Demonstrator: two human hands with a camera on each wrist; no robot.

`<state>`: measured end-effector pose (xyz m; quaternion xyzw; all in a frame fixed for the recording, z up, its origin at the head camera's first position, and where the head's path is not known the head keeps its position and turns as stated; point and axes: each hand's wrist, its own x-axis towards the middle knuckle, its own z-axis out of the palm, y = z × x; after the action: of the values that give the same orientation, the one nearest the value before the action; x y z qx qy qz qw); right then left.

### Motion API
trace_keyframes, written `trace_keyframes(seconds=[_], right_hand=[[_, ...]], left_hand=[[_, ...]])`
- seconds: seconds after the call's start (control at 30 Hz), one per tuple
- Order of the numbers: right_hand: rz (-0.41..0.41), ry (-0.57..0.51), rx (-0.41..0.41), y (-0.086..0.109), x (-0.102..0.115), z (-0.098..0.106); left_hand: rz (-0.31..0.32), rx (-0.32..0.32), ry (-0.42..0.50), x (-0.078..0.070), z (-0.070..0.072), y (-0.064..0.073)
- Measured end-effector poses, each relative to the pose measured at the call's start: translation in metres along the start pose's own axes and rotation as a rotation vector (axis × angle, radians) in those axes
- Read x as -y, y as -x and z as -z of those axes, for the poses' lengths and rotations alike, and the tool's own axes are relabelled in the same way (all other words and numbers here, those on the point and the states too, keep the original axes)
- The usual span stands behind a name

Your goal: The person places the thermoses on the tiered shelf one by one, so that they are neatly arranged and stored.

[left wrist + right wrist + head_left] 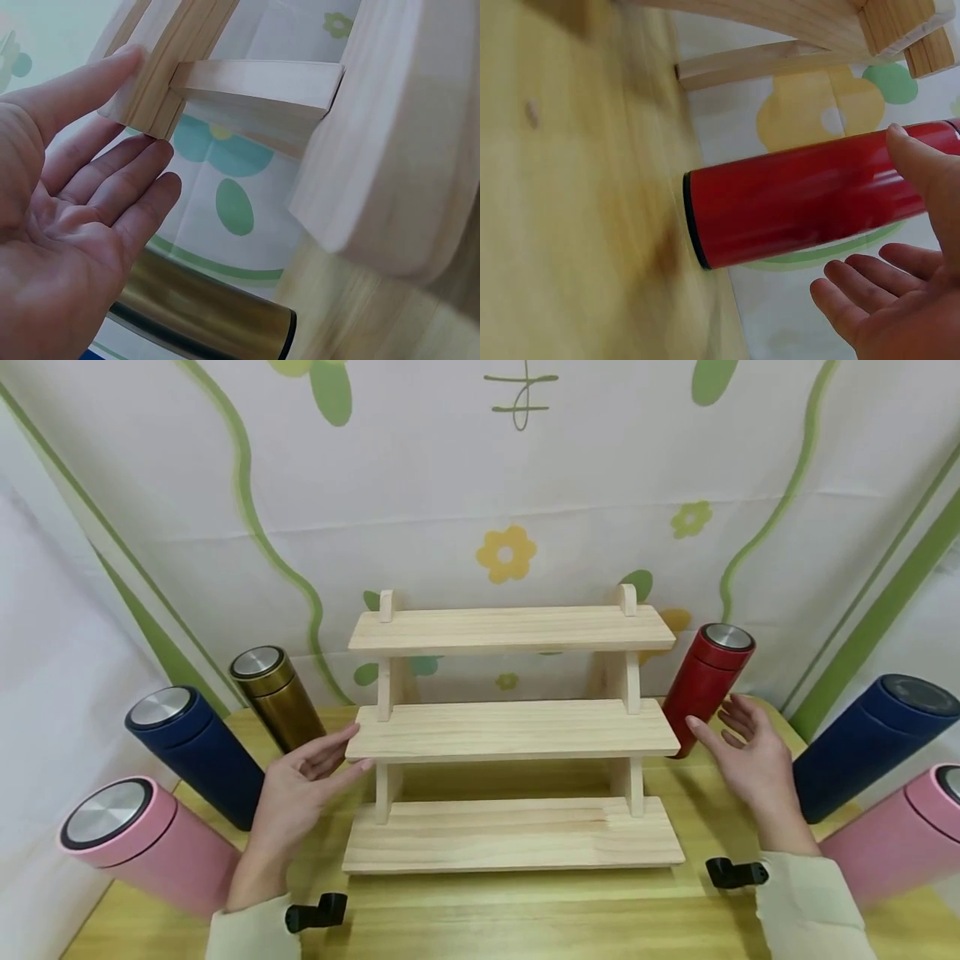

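A three-tier wooden display stand (512, 727) stands in the middle of the table. At its left side is my left hand (295, 789), fingers loosely extended, thumb and fingertips at the end of the middle shelf (161, 71); whether they press on it is hard to tell. A gold thermos (288, 710) stands just behind that hand. My right hand (752, 760) is beside a red thermos (701, 681), which stands upright at the stand's right. Its thumb overlaps the red body (802, 199) in the right wrist view, while the other fingers are spread apart from it.
On the left are a blue thermos (202, 760) and a pink thermos (161, 852). Another blue thermos (862, 747) and pink thermos (888, 839) stand on the right. A flower-patterned cloth (420, 468) hangs behind the wooden table (517, 918).
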<state>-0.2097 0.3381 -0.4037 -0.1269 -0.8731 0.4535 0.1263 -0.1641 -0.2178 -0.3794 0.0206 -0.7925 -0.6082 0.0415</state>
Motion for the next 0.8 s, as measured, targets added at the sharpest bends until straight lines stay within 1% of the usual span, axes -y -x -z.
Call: trace_keyframes(seconds=[0.1, 0.23, 0.53, 0.8], right_hand=[[-0.007, -0.011, 0.005, -0.001, 0.001, -0.001], [-0.020, -0.019, 0.009, -0.004, -0.001, -0.002], [-0.026, -0.029, 0.006, -0.006, -0.007, -0.005], [-0.036, -0.092, -0.004, -0.010, -0.007, -0.013]], left_hand=[[0.002, 0.010, 0.028, 0.000, -0.001, -0.001], [0.008, 0.020, 0.042, 0.001, -0.003, -0.001], [0.012, 0.026, 0.087, 0.000, -0.002, -0.001], [0.009, 0.018, 0.087, -0.001, 0.001, 0.001]])
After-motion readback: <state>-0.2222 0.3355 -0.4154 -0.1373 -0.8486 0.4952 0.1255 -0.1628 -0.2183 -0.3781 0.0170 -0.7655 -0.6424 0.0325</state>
